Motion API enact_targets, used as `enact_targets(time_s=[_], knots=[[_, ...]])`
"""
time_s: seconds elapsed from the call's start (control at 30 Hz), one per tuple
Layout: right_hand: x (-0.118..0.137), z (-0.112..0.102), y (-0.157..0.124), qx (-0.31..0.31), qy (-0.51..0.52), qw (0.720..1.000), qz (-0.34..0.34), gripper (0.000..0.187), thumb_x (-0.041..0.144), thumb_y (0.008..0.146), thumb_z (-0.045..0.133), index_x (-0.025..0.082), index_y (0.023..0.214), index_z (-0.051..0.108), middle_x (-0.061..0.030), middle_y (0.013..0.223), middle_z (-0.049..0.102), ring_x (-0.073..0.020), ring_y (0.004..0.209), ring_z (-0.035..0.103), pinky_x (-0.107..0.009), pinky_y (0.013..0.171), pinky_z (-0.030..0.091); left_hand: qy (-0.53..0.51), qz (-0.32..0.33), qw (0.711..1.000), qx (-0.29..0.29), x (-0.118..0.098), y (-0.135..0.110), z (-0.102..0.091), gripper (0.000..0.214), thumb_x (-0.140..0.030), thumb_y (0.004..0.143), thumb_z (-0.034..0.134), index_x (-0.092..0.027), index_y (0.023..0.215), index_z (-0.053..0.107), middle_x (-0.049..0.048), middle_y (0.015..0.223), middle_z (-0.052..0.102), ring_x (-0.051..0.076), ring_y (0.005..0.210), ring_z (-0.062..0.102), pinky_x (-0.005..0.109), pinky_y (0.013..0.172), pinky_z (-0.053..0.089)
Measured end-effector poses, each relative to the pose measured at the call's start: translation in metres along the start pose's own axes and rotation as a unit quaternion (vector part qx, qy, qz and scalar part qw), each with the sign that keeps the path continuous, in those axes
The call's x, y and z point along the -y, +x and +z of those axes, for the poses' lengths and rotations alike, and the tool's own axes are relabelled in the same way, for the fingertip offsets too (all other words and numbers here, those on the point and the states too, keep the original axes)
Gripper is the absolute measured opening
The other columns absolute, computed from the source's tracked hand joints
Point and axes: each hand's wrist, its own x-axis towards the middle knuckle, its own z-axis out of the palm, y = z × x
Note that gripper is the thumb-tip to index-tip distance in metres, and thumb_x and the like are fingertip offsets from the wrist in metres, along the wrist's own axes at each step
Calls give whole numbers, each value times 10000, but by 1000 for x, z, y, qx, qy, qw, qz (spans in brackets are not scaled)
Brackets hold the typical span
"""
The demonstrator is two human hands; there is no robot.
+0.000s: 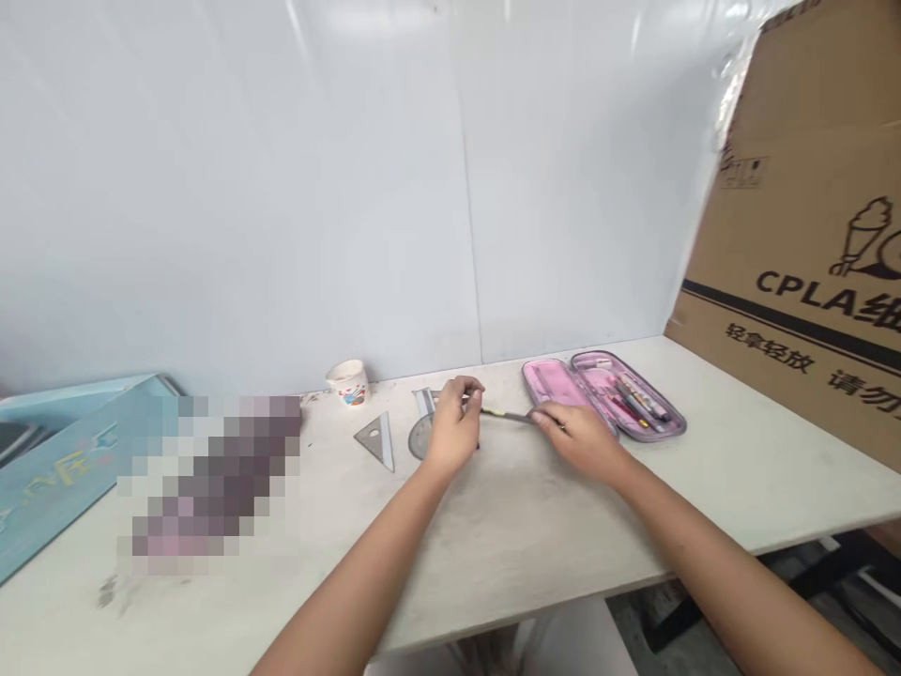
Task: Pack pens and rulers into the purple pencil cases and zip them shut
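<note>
Drafting tools lie along the far edge of a pale, scuffed table [507, 563], set against a white panelled wall [282, 188]. From left to right stand a small white paper cup [347, 382], a clear triangular set square [375, 439], and a clear ruler [424, 402] lying over a round protractor [420, 437]. The left hand [454, 427] covers part of the ruler and protractor. Farther right, an open pink pencil case [602, 396] holds several pens [639, 402]. A large cardboard carton [795, 235] rises at the right end of the table, and a teal board [70, 460] sits at the far left. Next to that board, a pixelated patch [211, 483] hides whatever lies there.

A slim dark pencil [511, 415] with a yellow band spans the gap between the hands, just in front of the pencil case. The right hand [577, 439] pinches one end between its fingertips, and the left hand seems to pinch the other, though its grip is hard to make out.
</note>
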Motion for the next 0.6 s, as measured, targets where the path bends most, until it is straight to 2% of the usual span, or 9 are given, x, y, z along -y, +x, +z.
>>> enact_targets(time_s=[0.1, 0.17, 0.27, 0.4, 0.5, 0.6], knots=[[-37, -20, -12, -147, -66, 981, 104, 324, 304, 893, 321, 195, 1072, 568, -57, 977, 670, -190, 884, 602, -278, 743, 401, 4, 8, 999, 44, -22, 11, 39, 179, -182, 815, 423, -177, 977, 501, 69, 974, 536, 172, 945, 511, 335, 866, 422], [-62, -26, -21, -203, -116, 960, 157, 350, 261, 887, 311, 168, 1151, 523, -83, 1087, 637, -208, 969, 582, -296, 800, 398, 26, 30, 994, 102, -38, 14, 68, 238, -187, 800, 452, -158, 1030, 507, 91, 1018, 540, 193, 991, 502, 358, 914, 402], [-89, -26, -33, -189, -183, 944, 201, 379, 203, 881, 290, 122, 1186, 500, -119, 1108, 620, -222, 994, 568, -317, 836, 386, 68, 72, 980, 174, -60, 15, 111, 326, -223, 818, 434, -139, 1126, 496, 118, 1122, 517, 217, 1081, 462, 370, 964, 368], [-104, -22, -40, -139, -250, 923, 257, 377, 177, 868, 306, 140, 1173, 523, -126, 1010, 638, -238, 935, 567, -353, 801, 380, 150, 92, 952, 250, -75, 14, 155, 377, -268, 854, 353, -181, 1202, 468, 114, 1228, 468, 257, 1130, 432, 440, 953, 363], [-105, -23, -40, -130, -277, 916, 258, 347, 198, 851, 356, 150, 1126, 563, -140, 976, 628, -255, 938, 540, -365, 775, 374, 190, 94, 934, 286, -76, 13, 169, 378, -296, 863, 324, -193, 1192, 481, 111, 1245, 463, 284, 1149, 413, 486, 942, 353], [-104, -25, -40, -131, -286, 918, 240, 329, 230, 844, 376, 150, 1076, 596, -151, 960, 613, -269, 928, 522, -372, 747, 373, 192, 97, 936, 280, -74, 12, 162, 384, -312, 874, 307, -213, 1201, 480, 99, 1246, 466, 266, 1155, 410, 470, 960, 338]])
